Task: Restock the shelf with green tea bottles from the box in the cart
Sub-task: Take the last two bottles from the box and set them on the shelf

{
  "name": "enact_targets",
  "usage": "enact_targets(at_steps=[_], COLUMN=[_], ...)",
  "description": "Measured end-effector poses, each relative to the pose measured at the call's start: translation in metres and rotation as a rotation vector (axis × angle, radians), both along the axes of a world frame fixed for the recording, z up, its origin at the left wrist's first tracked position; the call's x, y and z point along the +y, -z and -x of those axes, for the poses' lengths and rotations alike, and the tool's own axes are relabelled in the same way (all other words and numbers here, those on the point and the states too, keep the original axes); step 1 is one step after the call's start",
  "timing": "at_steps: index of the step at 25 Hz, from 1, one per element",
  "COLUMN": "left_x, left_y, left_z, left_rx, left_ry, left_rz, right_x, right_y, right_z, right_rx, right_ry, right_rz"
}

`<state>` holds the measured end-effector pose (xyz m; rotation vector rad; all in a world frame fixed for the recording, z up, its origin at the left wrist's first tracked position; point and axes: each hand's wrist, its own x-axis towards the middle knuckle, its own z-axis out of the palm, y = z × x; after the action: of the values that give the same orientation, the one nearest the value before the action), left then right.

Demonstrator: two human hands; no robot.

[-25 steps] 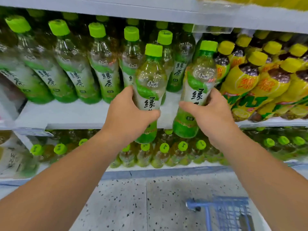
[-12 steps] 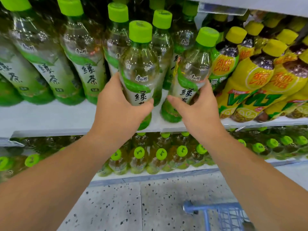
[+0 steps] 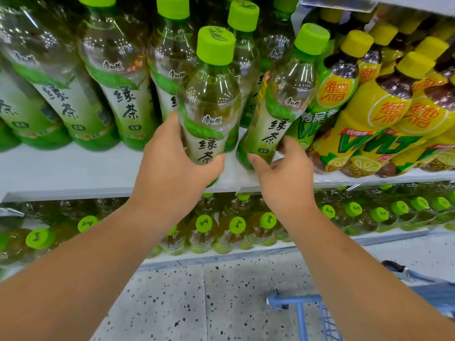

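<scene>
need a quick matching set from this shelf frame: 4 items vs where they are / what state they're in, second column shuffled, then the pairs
Items
1. left hand
2. right hand
3. yellow-capped bottles
4. blue cart

Places/states
A. on the speckled floor, bottom right of view
B. on the shelf, right of the green tea
C. wrapped around a green tea bottle held upright
D. gripping the base of a green tea bottle tilted right

Pairs: 1-C, 2-D, 3-B, 4-A
</scene>
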<state>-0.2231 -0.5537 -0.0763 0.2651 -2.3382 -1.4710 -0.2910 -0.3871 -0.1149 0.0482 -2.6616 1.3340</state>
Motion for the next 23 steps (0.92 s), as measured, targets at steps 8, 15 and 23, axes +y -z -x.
enact_targets(at_steps=[8,15,23], left_x=[0.0,0.004,0.004], left_y=[0.005,0.007,0.013], left_z=[-0.002,-0.004,-0.002], left_rx=[-0.011,-0.007,0.003], left_ry=[-0.026,-0.046,-0.067], left_rz=[-0.004,-0.034,-0.036], right_x=[-0.016,-0.037,-0.038], right_y=[0.007,0.019,0.012], right_z=[0.016,0.012,0.013], right_rx=[-0.085,-0.076,-0.135], right_ry=[0.192,0.408,0.387], right_rz=[0.191,0.278,0.274])
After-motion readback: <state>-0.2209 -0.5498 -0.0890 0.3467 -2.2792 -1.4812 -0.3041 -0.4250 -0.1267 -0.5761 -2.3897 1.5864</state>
